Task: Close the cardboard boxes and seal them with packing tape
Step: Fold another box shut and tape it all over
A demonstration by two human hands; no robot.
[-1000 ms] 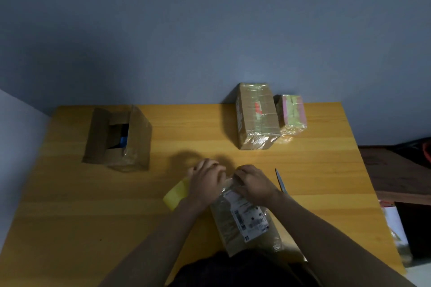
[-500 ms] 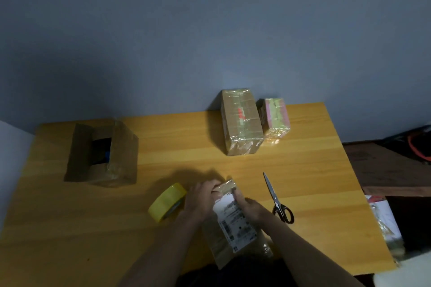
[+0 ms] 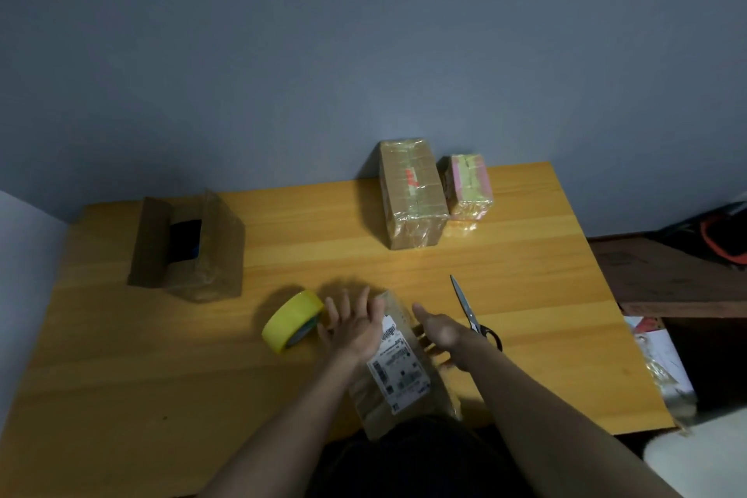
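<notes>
A: Labelled box (image 3: 398, 370) is seen at the table's (image 3: 121, 376) near edge, about mid-length, part overhanging toward the lap. Left hand (image 3: 353, 325) is laid against its left side, fingers straight and spread, nothing gripped. Right hand (image 3: 438, 332) is blurred at the right side, thumb up; the fingers are hidden, so whether the box is gripped cannot be told.

B: Noted. Tape roll (image 3: 293, 319)?

A: Stood on edge just left of the left hand, near the table's middle. Scissors (image 3: 471, 311) are laid just right of the right hand, tips toward the far edge.

B: Risks?

A: Three are judged. The box is only steadied by flat fingers and is not fully carried by the table, so it could be tipped off the near edge if it is pushed. The roll could be knocked by the left hand and rolled away. The scissors could be caught by the right forearm and swept.

B: Other boxes?

A: Open box (image 3: 188, 249) is left unsealed near the far left corner, flaps open, something dark inside. Sealed box (image 3: 412, 194) and pink box (image 3: 469, 186) are set side by side at the far edge, wrapped in tape. The open one could be missed if the near box takes long.
</notes>
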